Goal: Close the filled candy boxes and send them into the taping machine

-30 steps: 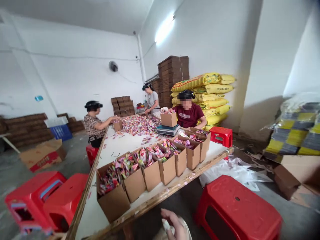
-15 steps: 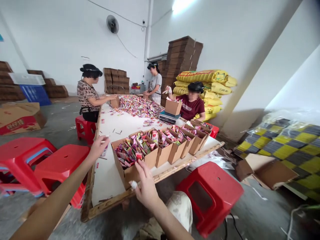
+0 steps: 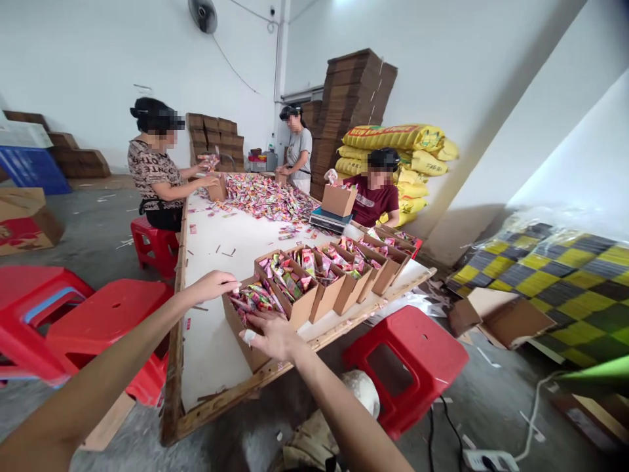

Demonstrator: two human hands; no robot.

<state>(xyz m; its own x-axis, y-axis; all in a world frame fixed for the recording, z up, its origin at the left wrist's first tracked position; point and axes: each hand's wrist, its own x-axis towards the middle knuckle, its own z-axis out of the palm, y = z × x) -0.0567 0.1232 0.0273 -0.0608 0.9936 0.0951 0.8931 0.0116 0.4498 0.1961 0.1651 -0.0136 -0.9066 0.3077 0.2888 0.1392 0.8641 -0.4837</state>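
Head view: 2 bare hands are at the nearest box (image 3: 253,357), which stands upright at the near left end of a row, on a white table (image 3: 213,367).
Left hand (image 3: 213,286): its fingers lie close together and bend down at the far left rim of this box; whether they pinch the cardboard, I cannot tell.
Right hand (image 3: 275,335): its fingers stretch over the near side toward the packets (image 3: 258,296), slightly spread, with the white-wrapped thumb apart from them; it seems to pinch nothing.
Step in hand: I judge it as placing 2 hands on different sides of the nearest box.
Next move: in my judgement, it calls for an even hold on 2 sides, because a tilt could spill the packets.
Boxes counted: at least 6 in the near row (image 3: 303,308); the far right ones overlap, so I cannot tell exactly. 1 more box (image 3: 338,200) stands on 1 scale (image 3: 330,223).
Packets counted: too many in the far pile (image 3: 268,200) for counting.
Co-workers counted: 3, namely 1 left co-worker (image 3: 157,174), seated, 1 far co-worker (image 3: 299,154), standing, and 1 right co-worker (image 3: 371,200) behind the scale.
Red stools counted: at least 4, including 1 near right stool (image 3: 413,354).
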